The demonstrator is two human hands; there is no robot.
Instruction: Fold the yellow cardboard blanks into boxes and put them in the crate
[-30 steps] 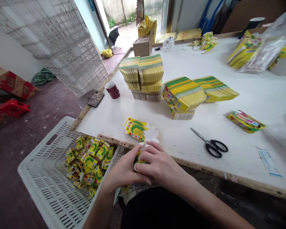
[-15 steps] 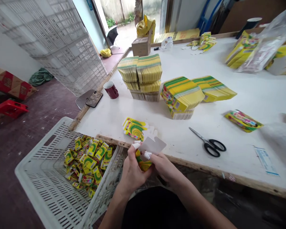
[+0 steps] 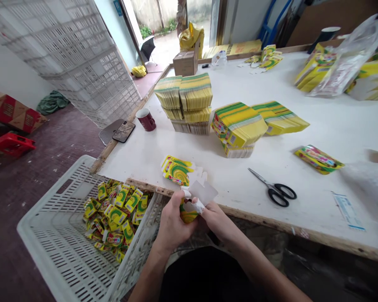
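Observation:
Just off the table's front edge, my left hand (image 3: 173,214) is closed round a small yellow and green crayon box (image 3: 188,214) with its white flaps standing up. My right hand (image 3: 216,218) pinches the same box at its flap side, thumb and finger on the white card. Reddish-brown tips show in the box's mouth, too small to make out well. Right behind my hands, a few flat, unfolded crayon boxes (image 3: 178,171) lie on the white table (image 3: 214,167), their blank flaps towards me.
A white plastic crate (image 3: 63,235) at lower left holds many small boxes. Stacked flat cartons (image 3: 195,98) and a bundle of cartons (image 3: 239,123) stand mid-table. Black scissors (image 3: 280,193) lie to the right; a mug (image 3: 146,120) and a phone (image 3: 124,131) sit at the left edge.
The white flaps of the held box have bent further open, and its mouth shows more. My hands keep hold in nearly the same place; the view has shifted slightly.

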